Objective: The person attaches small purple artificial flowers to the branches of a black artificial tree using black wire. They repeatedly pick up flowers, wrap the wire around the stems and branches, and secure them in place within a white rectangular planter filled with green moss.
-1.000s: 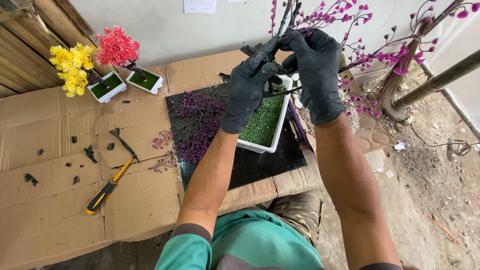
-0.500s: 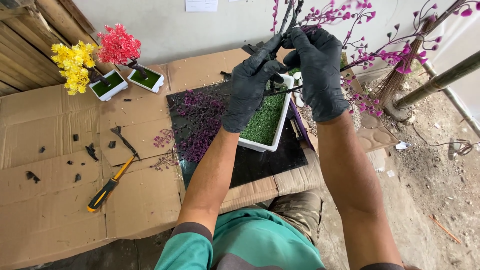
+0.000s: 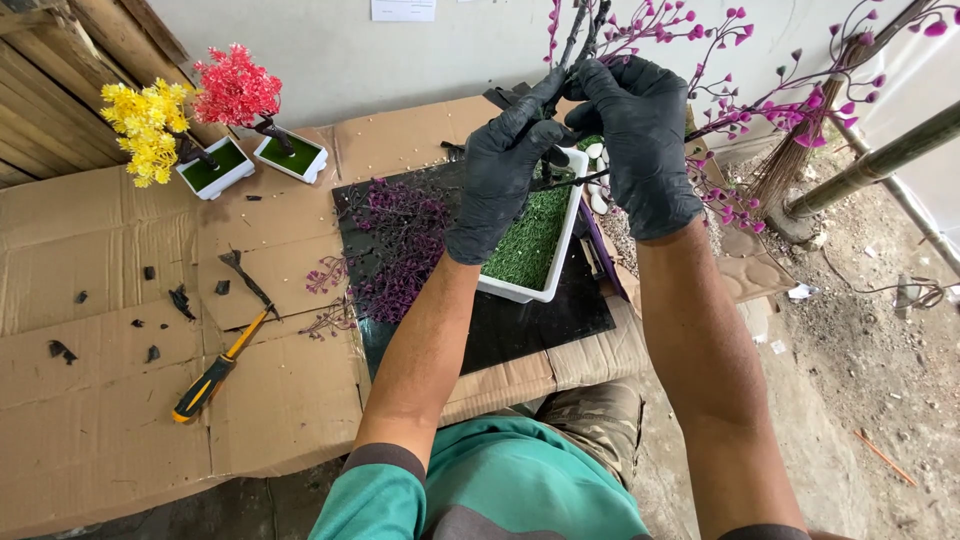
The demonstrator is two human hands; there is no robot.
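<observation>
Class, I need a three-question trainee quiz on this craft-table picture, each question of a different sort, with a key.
1. True or false: both hands, left hand and right hand, wear black gloves and grip the dark artificial tree trunk.
2. Multiple choice: the white tray under the hands is lined with A) green turf, B) sand, C) water.
3. Fill in: the yellow-handled tool lies on flattened ____.

Key: 1 true; 2 A; 3 cardboard.
</observation>
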